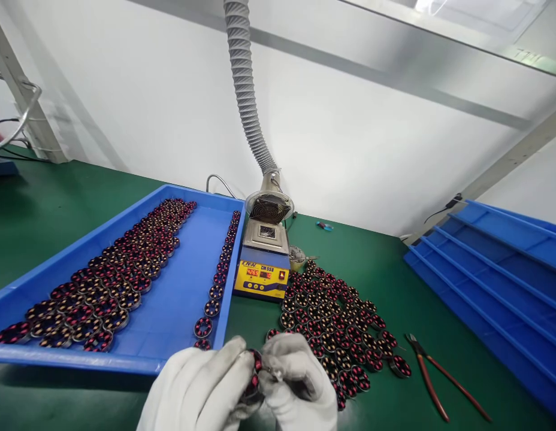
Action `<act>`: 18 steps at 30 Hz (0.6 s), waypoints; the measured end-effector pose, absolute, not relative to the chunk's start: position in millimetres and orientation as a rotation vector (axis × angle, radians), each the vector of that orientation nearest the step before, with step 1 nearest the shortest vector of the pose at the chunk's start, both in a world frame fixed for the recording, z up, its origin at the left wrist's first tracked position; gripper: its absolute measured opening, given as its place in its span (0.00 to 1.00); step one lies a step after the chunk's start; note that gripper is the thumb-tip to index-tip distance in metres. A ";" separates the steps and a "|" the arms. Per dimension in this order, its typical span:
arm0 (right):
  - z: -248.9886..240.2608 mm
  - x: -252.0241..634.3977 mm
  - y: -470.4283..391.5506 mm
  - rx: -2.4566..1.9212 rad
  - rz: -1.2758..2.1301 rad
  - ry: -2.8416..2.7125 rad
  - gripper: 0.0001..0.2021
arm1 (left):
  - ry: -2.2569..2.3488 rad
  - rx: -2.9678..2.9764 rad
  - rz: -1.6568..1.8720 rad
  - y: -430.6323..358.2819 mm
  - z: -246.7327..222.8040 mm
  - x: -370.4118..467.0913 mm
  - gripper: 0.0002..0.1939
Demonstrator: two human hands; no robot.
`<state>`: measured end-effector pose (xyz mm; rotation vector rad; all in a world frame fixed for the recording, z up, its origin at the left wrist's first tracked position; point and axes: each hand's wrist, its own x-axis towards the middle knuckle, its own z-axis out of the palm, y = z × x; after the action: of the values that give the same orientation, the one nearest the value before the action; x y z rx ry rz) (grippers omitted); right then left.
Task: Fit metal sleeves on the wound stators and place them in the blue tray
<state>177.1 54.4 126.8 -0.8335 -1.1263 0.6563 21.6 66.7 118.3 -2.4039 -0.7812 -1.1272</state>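
My left hand (195,386), in a white glove, is closed around a small ring-shaped motor stator (252,389) with dark and red windings. My right hand (300,386), also gloved, is pinched at the stator's right edge; its fingertips are greyed. What lies between those right fingertips is too small and blurred to make out. Both hands are at the bottom centre, just in front of the blue tray's near right corner. To the right of my hands spreads a loose heap of similar stators (332,317) on the green table.
A blue tray (179,287) at left holds rows of stators. Behind my hands stands a yellow-fronted solder pot (261,278) under a grey exhaust hose (244,78). Red-handled cutters (428,377) lie at right, near stacked blue trays (493,269) on the green table (377,251).
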 end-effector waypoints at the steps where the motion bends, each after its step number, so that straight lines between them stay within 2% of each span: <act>1: 126.7 175.5 54.8 -0.864 0.538 -1.012 0.04 | -0.784 -2.382 -1.101 65.8 117.9 21.8 0.11; 4: 128.7 180.7 56.1 -0.931 0.256 -0.729 0.05 | -0.810 -2.353 -1.086 65.3 120.1 20.6 0.11; 6: 130.4 185.1 54.8 -0.959 0.283 -0.712 0.05 | -0.823 -2.359 -1.110 66.9 123.9 19.4 0.10; 8: 131.3 183.3 51.5 -0.983 0.636 -0.780 0.09 | -0.829 -2.374 -1.166 69.3 127.5 19.7 0.11; 10: 131.0 175.5 48.5 -0.961 1.121 -0.758 0.17 | -0.847 -2.404 -1.246 71.5 129.4 22.4 0.13; 12: 129.3 166.7 47.6 -0.915 1.407 -0.698 0.23 | -0.892 -2.427 -1.310 73.0 129.6 26.5 0.15; 18: 117.4 165.7 50.7 -0.849 1.557 -0.506 0.23 | -0.941 -2.621 -1.434 77.4 135.8 30.6 0.13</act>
<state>165.7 50.7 117.4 -0.8490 -0.5063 1.5569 30.6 77.4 135.8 -2.6208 -0.9413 -1.4341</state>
